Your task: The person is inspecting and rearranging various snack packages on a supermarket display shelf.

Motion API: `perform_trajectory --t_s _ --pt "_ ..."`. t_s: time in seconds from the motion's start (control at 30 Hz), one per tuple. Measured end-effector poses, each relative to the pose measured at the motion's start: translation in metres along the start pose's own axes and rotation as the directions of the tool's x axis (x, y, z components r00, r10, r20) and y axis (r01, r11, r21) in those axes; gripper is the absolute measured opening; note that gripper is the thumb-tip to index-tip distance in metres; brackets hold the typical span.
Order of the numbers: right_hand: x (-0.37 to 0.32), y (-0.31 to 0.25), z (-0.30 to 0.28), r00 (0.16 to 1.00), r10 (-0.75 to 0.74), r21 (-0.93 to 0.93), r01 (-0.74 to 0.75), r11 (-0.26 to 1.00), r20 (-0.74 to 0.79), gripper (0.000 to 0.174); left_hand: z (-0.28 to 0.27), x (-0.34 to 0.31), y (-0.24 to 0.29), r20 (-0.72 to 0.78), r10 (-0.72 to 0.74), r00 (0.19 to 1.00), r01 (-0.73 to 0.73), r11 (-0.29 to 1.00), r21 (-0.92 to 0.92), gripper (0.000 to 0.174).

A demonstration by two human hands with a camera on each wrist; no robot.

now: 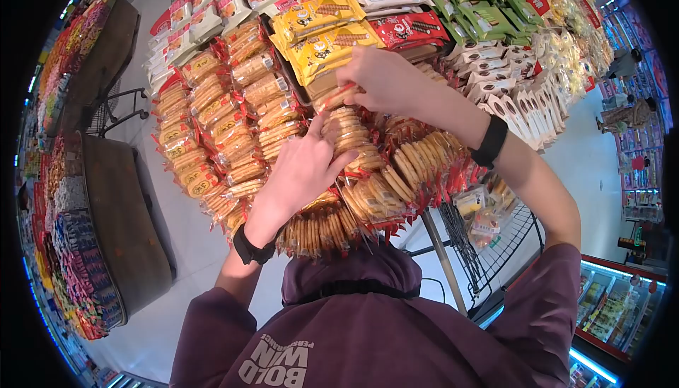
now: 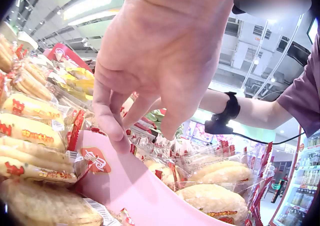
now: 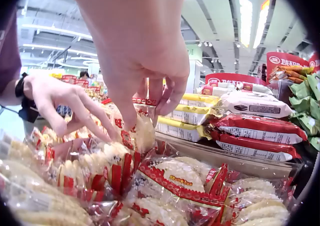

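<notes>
In the head view the right hand (image 1: 385, 80) pinches a clear packet of round crackers (image 1: 334, 98) with red ends, just in front of the yellow packs (image 1: 329, 48). The right wrist view shows that packet (image 3: 140, 131) upright between the thumb and fingers of the right hand (image 3: 140, 60). Close beside it, the left hand (image 1: 304, 169) reaches over the cracker rows with fingers extended, its fingertips at the row's top. Whether it touches a packet cannot be told. Below the left hand (image 2: 160, 50), a pink divider (image 2: 135, 186) runs between packets in the left wrist view.
Red packs (image 1: 409, 29), green packs (image 1: 477, 24) and white packs (image 1: 520, 108) lie behind and right of the crackers. A wire cart (image 1: 488, 239) stands under the display's right front edge. Another snack display (image 1: 120, 225) is at the left, with a second cart (image 1: 117, 108) nearby.
</notes>
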State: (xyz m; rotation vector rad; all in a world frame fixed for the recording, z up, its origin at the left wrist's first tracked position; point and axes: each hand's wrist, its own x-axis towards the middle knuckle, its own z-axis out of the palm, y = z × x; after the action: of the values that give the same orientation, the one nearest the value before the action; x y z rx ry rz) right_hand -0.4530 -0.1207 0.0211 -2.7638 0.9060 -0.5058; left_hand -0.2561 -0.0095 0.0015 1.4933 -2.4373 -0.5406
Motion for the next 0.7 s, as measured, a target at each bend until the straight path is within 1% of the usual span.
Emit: perform_trajectory --t_s 0.03,0.13,0.23,0.3,0.33,0.43,0.53,0.57,0.63,0.67,0.7 --pt "-0.002 0.0 0.007 0.999 -0.048 -0.107 0.046 0.993 -0.016 0.022 0.002 -0.001 -0.001 0.005 0.005 1.0 -0.005 1.0 0.006 0.055" --pt "-0.003 -0.004 0.021 0.989 0.043 -0.143 -0.022 0.989 0.14 0.017 0.005 -0.003 0.0 -0.008 0.017 1.0 -0.017 1.0 0.017 0.058" --pt "0.0 -0.013 0.024 0.966 0.009 -0.348 0.084 0.934 0.257 0.013 0.005 -0.005 0.002 -0.013 0.017 1.0 -0.017 1.0 0.022 0.061" --pt "-0.002 -0.017 0.024 0.983 -0.153 -0.364 0.181 0.914 0.104 0.009 0.006 -0.006 0.002 -0.011 0.018 1.0 -0.018 1.0 0.016 0.063" --pt "-0.002 -0.018 0.024 0.972 -0.234 -0.378 0.227 0.898 0.028 0.008 0.006 -0.006 0.002 -0.012 0.02 1.0 -0.02 1.0 0.009 0.063" --pt "0.0 -0.011 0.032 0.959 -0.267 -0.399 0.283 0.872 0.097 0.006 0.007 -0.007 0.002 -0.011 0.025 1.0 -0.025 1.0 0.006 0.064" --pt "0.004 -0.011 0.049 0.951 -0.299 -0.344 0.308 0.887 0.081 0.006 0.005 -0.007 0.004 0.032 0.007 0.999 -0.007 1.0 0.002 0.064" --pt "0.003 -0.012 0.053 0.946 -0.32 -0.322 0.318 0.891 0.05 0.006 0.004 -0.007 0.005 0.053 -0.003 0.999 0.003 1.0 0.0 0.064" --pt "0.004 -0.016 0.055 0.933 -0.36 -0.282 0.342 0.896 -0.012 0.005 0.004 -0.009 0.004 0.042 0.001 0.999 0.0 1.0 -0.03 0.063" --pt "0.003 -0.013 0.052 0.954 -0.3 -0.279 0.294 0.914 0.022 0.006 0.004 -0.011 0.004 0.035 0.002 0.999 -0.001 0.999 -0.045 0.063" --pt "0.005 -0.014 0.036 0.97 -0.238 -0.276 0.244 0.93 0.057 0.007 0.004 -0.014 0.003 0.021 0.012 1.0 -0.011 0.999 -0.053 0.062"
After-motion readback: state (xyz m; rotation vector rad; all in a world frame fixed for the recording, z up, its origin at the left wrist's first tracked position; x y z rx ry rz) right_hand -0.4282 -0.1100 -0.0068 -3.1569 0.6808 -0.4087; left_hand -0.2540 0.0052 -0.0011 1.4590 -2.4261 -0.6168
